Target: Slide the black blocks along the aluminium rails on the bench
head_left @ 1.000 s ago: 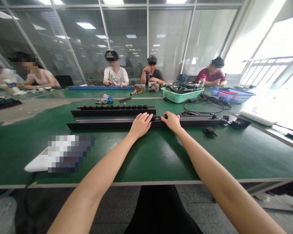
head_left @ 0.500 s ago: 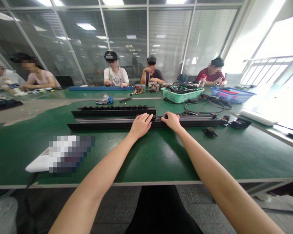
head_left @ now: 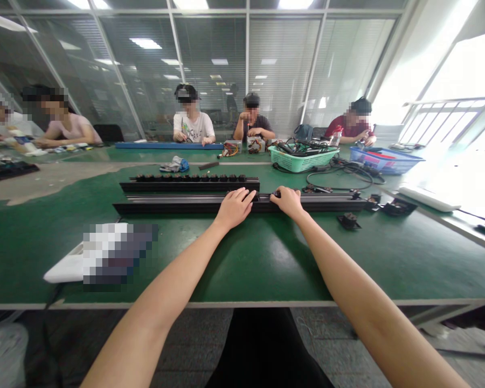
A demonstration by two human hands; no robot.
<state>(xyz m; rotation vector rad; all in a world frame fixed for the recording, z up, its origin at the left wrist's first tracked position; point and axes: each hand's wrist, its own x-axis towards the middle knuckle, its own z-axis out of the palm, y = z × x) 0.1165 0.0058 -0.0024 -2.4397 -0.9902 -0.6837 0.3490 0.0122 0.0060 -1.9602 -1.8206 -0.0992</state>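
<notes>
The left hand (head_left: 235,208) and right hand (head_left: 288,202) lie palm-down and half-curled on the black rail (head_left: 178,205), the right beside a small black fitting (head_left: 277,194), though how firmly they grip cannot be told. A second rail (head_left: 189,186) topped with a row of black knobs lies just beyond it, parallel, on the green table (head_left: 267,258). Farther off to the right, a green basket (head_left: 303,163) holds black cables (head_left: 295,147), and a blue basket (head_left: 392,164) holds red items (head_left: 382,153).

Black rail (head_left: 186,205) on green tabletop (head_left: 267,258)
</notes>
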